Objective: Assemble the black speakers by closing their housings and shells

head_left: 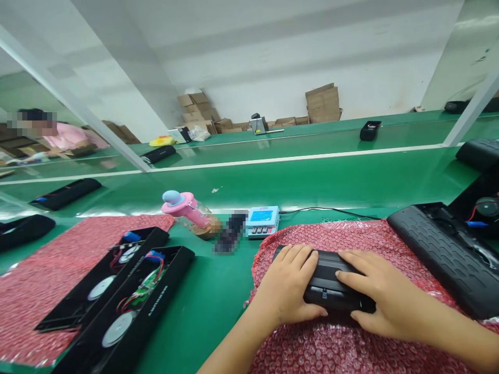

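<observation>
A black speaker (pixel 328 275) lies across a sheet of red bubble wrap (pixel 312 349) in front of me. My left hand (pixel 290 283) grips its left end, fingers over the top and thumb along the near side. At the other end, my right hand (pixel 370 283) holds it with fingers spread over the top and the thumb low on the near side. Its underside and both ends are partly hidden. To the right rests a black textured speaker housing (pixel 440 254). Just beyond the bubble wrap stands a small light-blue meter with a screen (pixel 263 222).
Two open speaker housings (pixel 156 306) with wires, batteries and round drivers lie at left, partly on another red bubble wrap sheet (pixel 74 259). A pink-lidded bottle (pixel 195 215) stands near the meter's cable (pixel 331 210). A person in pink (pixel 72 136) is at far left.
</observation>
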